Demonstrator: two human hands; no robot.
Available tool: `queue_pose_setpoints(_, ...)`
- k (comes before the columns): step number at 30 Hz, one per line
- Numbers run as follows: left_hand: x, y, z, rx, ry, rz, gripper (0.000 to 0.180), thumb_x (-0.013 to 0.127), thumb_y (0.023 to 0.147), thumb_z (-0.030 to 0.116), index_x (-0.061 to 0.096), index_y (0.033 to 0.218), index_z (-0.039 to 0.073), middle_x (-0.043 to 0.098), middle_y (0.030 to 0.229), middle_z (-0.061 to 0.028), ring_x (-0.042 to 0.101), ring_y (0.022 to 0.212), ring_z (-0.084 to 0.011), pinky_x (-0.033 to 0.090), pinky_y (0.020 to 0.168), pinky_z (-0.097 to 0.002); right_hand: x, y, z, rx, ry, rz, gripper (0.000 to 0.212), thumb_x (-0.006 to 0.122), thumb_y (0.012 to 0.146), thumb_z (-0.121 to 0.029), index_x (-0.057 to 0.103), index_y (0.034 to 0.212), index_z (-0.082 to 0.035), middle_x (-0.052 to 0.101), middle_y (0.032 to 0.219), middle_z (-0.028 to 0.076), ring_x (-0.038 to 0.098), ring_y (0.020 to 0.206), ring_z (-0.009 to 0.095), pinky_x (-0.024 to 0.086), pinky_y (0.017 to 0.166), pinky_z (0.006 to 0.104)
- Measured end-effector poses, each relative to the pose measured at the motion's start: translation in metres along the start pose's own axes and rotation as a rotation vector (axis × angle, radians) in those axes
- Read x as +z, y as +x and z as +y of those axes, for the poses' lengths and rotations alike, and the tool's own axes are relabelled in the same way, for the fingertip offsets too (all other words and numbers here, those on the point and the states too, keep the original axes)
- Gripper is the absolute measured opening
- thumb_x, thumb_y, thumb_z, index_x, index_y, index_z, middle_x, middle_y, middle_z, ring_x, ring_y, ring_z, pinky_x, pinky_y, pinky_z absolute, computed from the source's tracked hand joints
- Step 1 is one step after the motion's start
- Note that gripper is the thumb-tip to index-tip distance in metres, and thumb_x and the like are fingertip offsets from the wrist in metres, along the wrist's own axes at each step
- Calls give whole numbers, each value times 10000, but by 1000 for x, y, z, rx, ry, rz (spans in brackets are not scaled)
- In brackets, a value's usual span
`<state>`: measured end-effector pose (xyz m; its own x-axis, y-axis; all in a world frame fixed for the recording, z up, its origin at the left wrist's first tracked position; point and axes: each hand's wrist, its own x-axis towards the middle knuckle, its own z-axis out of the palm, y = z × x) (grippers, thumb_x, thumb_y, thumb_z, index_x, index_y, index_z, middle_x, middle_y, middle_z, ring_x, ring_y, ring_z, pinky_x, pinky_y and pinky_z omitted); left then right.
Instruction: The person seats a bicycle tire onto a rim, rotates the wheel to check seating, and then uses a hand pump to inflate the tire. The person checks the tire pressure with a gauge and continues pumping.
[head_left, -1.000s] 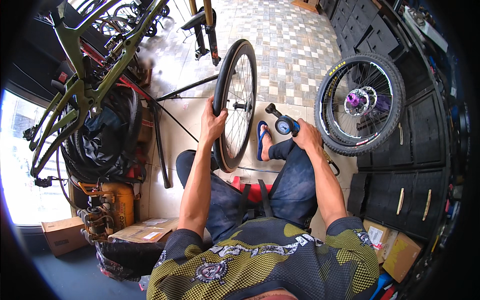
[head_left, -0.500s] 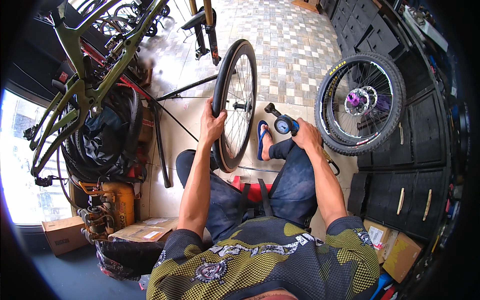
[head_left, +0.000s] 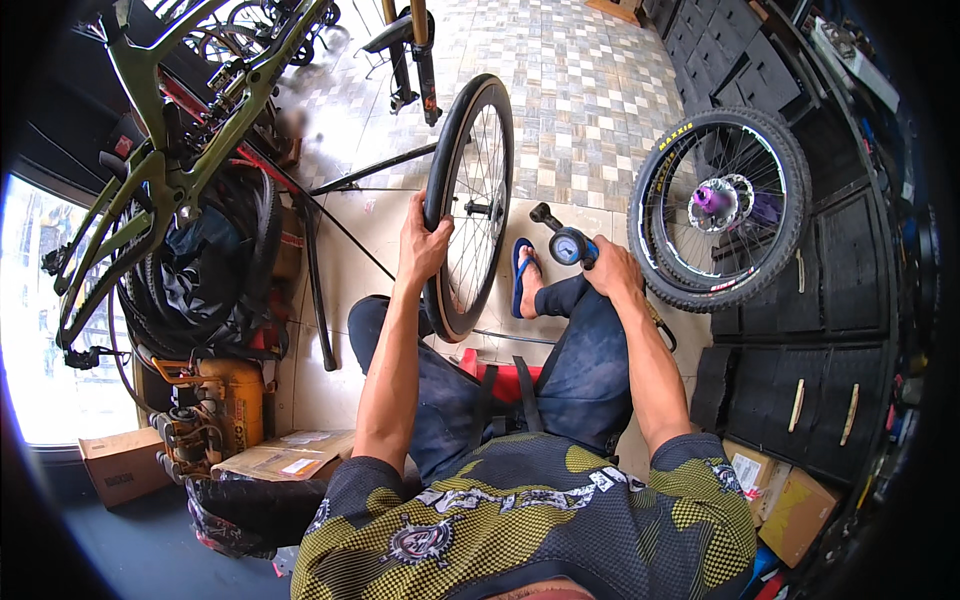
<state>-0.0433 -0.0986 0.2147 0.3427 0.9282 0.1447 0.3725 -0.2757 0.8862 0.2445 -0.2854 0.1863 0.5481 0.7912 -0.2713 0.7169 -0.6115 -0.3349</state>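
Observation:
A bicycle wheel (head_left: 466, 190) with a black tyre and deep rim stands upright in front of me, between my knees and the bike fork. My left hand (head_left: 424, 240) grips its tyre and rim on the left side, the thumb lying toward the spokes. Over my right knee, my right hand (head_left: 612, 270) is wrapped round the handle of a tyre inflator gun (head_left: 568, 246) with a round pressure gauge. The inflator's head points toward the wheel but stays apart from it. A hose hangs below my right hand, partly hidden by my forearm.
Two knobby-tyred wheels (head_left: 722, 205) lean against black drawer cabinets (head_left: 800, 260) at right. At left, a green bike frame (head_left: 160, 150) hangs above spare tyres (head_left: 265, 260) and a yellow compressor (head_left: 238, 390). Thin black stand legs (head_left: 375, 168) cross the tiled floor. Cardboard boxes (head_left: 285, 455) lie lower left.
Both hands keep their holds. The wheel and inflator stay nearly in place; the whole view has shifted very slightly.

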Motion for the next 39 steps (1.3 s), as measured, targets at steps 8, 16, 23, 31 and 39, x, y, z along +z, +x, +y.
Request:
queue_pose_setpoints(8,0,-1,4,-23,-7,-7,472,682,932,168,542,1371,66,647,914,-111,615,763,-201,532,726,-370,5,14,17,-1,96,8,433,806,863,-351,742,1214,-106,773,1070,216,725,1055,431,577,895,510)
queue_pose_setpoints(16,-1,-1,0,-50,-15,-11,475,688,926,196,553,1364,69,653,923,-104,624,795,-200,535,757,-375,10,14,16,-2,93,13,425,794,869,-388,738,1203,-131,776,1071,213,729,1054,429,584,892,518)
queue_pose_setpoints(23,1,-1,-4,-37,8,-13,520,675,929,217,518,1408,92,674,927,-144,657,783,-244,551,753,-405,13,17,21,2,71,2,425,786,870,-411,739,1200,-148,777,1071,213,733,1046,431,588,886,521)
queue_pose_setpoints(31,2,-2,-5,-46,-1,-8,530,677,923,211,517,1415,97,670,924,-142,656,781,-249,550,754,-408,8,15,16,13,57,-13,418,784,873,-415,741,1189,-144,777,1054,218,732,1039,435,585,888,521)
queue_pose_setpoints(39,3,-1,-11,-25,-9,-13,545,677,923,211,512,1429,98,673,932,-146,654,780,-248,551,751,-407,9,14,16,-6,69,13,405,778,876,-415,738,1167,-136,774,1057,222,729,1041,437,583,891,524)
